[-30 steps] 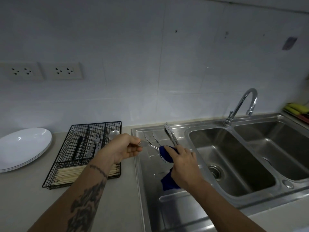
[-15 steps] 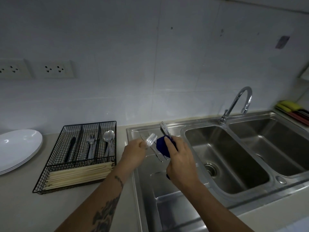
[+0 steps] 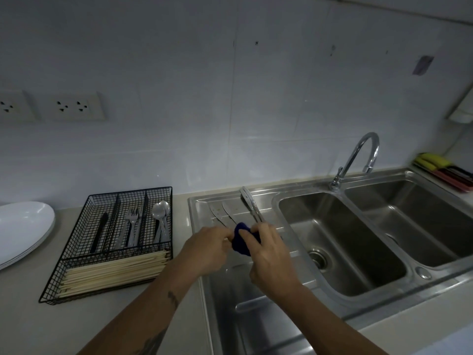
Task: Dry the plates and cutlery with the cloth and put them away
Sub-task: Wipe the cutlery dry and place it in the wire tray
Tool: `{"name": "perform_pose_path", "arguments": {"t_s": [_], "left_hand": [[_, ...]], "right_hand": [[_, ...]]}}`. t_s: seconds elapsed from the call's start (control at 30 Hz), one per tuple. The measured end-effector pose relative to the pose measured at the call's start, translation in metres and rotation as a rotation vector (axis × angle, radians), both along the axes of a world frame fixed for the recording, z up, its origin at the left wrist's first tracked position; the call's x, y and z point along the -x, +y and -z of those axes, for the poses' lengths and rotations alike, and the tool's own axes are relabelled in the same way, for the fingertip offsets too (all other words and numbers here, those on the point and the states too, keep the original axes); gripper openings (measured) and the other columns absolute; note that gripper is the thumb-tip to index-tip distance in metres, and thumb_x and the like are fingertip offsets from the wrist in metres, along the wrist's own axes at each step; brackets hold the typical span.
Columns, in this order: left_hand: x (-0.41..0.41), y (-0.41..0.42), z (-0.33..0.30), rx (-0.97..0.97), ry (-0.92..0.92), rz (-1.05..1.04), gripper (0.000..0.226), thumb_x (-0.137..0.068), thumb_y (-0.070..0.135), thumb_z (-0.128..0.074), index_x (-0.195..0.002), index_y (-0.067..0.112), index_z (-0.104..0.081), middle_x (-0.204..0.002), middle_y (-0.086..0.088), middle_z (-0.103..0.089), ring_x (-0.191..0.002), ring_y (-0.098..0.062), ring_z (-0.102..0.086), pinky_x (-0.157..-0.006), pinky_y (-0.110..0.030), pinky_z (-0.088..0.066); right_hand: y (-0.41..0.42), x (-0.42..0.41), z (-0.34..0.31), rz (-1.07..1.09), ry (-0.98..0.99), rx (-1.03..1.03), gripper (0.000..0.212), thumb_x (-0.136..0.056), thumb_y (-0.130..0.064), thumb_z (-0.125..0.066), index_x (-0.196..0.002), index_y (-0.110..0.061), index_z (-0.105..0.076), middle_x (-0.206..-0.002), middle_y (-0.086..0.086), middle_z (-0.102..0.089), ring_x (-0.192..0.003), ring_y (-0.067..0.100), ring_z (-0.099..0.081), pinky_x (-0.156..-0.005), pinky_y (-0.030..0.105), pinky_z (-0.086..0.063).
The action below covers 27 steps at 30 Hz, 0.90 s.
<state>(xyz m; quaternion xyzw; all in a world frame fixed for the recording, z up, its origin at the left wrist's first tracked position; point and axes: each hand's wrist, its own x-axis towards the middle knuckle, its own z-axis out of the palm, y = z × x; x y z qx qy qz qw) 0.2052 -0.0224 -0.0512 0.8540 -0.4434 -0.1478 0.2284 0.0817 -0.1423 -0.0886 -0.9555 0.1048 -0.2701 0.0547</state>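
A pale counter [image 3: 107, 326] runs under a tiled wall [image 3: 230, 98]; two sockets [image 3: 73, 106] sit on the wall at the left; a double steel sink [image 3: 340, 242] fills the right side, with a curved tap [image 3: 358, 155] standing behind the divider between its basins; a drain [image 3: 317, 260] shows in the nearer basin; beyond the sink's far right corner lies a red tray [image 3: 455, 176] with yellow items [image 3: 432, 160] on it.

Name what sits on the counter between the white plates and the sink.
In the head view, the black wire cutlery basket sits between the white plates and the sink.
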Motion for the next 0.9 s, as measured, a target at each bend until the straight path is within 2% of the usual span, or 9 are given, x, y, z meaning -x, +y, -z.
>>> {"name": "perform_pose_path", "arguments": {"t_s": [0.1, 0.27, 0.4, 0.47, 0.57, 0.63, 0.77, 0.83, 0.9], "left_hand": [[0.003, 0.002, -0.003, 0.04, -0.078, 0.002, 0.018, -0.095, 0.016, -0.049, -0.096, 0.026, -0.065, -0.09, 0.007, -0.058, -0.078, -0.011, -0.055, -0.066, -0.024, -0.04], [0.008, 0.005, 0.004, 0.13, -0.156, 0.01, 0.017, -0.093, 0.011, -0.051, -0.083, 0.02, -0.06, -0.085, 0.01, -0.046, -0.081, -0.009, -0.049, -0.064, -0.015, -0.033], [0.003, -0.002, 0.011, 0.193, -0.26, 0.066, 0.02, -0.095, 0.012, -0.049, -0.101, 0.017, -0.067, -0.09, 0.008, -0.045, -0.085, -0.009, -0.046, -0.074, -0.022, -0.041], [-0.002, 0.001, 0.017, 0.22, -0.3, 0.088, 0.02, -0.095, 0.012, -0.051, -0.105, 0.017, -0.067, -0.089, 0.01, -0.042, -0.082, -0.007, -0.042, -0.072, -0.021, -0.037], [-0.004, 0.006, 0.028, 0.251, -0.362, 0.099, 0.016, -0.09, 0.006, -0.059, -0.099, 0.015, -0.069, -0.086, 0.014, -0.035, -0.077, -0.004, -0.036, -0.066, -0.016, -0.029], [-0.002, 0.006, 0.031, 0.276, -0.371, 0.1, 0.017, -0.083, 0.002, -0.067, -0.093, 0.016, -0.069, -0.084, 0.014, -0.035, -0.073, -0.003, -0.035, -0.063, -0.011, -0.027], [-0.007, 0.004, 0.038, 0.308, -0.405, 0.097, 0.019, -0.08, 0.001, -0.068, -0.093, 0.016, -0.069, -0.084, 0.011, -0.044, -0.074, -0.003, -0.039, -0.062, -0.018, -0.04], [-0.012, 0.008, 0.044, 0.284, -0.406, 0.069, 0.016, -0.084, 0.003, -0.063, -0.091, 0.017, -0.067, -0.086, 0.009, -0.047, -0.076, -0.006, -0.043, -0.063, -0.022, -0.046], [-0.015, 0.012, 0.046, 0.281, -0.399, 0.044, 0.017, -0.086, 0.003, -0.061, -0.092, 0.017, -0.067, -0.088, 0.008, -0.048, -0.077, -0.006, -0.044, -0.065, -0.021, -0.045]], "right_hand": [[-0.003, 0.006, 0.011, -0.043, -0.001, -0.025, 0.062, -0.053, 0.001, -0.072, -0.113, -0.011, -0.061, -0.106, 0.005, -0.058, -0.091, 0.02, -0.055, -0.075, 0.029, -0.051], [-0.015, 0.014, 0.018, 0.005, 0.009, -0.042, 0.057, -0.059, 0.005, -0.075, -0.113, -0.01, -0.066, -0.116, 0.006, -0.062, -0.106, 0.023, -0.058, -0.09, 0.032, -0.051], [-0.008, 0.009, 0.017, -0.031, 0.023, 0.046, 0.06, -0.061, 0.002, -0.076, -0.119, -0.007, -0.064, -0.122, 0.01, -0.063, -0.113, 0.027, -0.059, -0.103, 0.036, -0.042], [-0.015, 0.012, 0.015, 0.013, 0.054, 0.064, 0.063, -0.055, 0.001, -0.08, -0.115, -0.009, -0.067, -0.12, 0.009, -0.065, -0.109, 0.027, -0.061, -0.1, 0.032, -0.041], [-0.017, 0.015, 0.012, 0.072, 0.104, 0.005, 0.064, -0.05, -0.002, -0.085, -0.111, -0.012, -0.069, -0.117, 0.007, -0.066, -0.105, 0.025, -0.063, -0.09, 0.033, -0.05], [-0.008, 0.011, 0.013, 0.026, 0.104, 0.019, 0.063, -0.055, -0.003, -0.083, -0.115, -0.012, -0.068, -0.12, 0.007, -0.066, -0.109, 0.024, -0.062, -0.095, 0.034, -0.047], [-0.01, 0.005, 0.014, -0.006, 0.143, 0.076, 0.066, -0.054, -0.006, -0.083, -0.117, -0.011, -0.066, -0.121, 0.007, -0.064, -0.11, 0.024, -0.061, -0.101, 0.032, -0.041], [-0.017, 0.004, 0.012, 0.042, 0.178, 0.032, 0.067, -0.051, -0.007, -0.086, -0.114, -0.013, -0.068, -0.119, 0.007, -0.066, -0.107, 0.023, -0.062, -0.097, 0.032, -0.045], [-0.015, -0.001, 0.01, 0.03, 0.17, 0.0, 0.065, -0.053, -0.006, -0.086, -0.115, -0.013, -0.067, -0.12, 0.006, -0.066, -0.108, 0.023, -0.062, -0.095, 0.035, -0.048]]}}
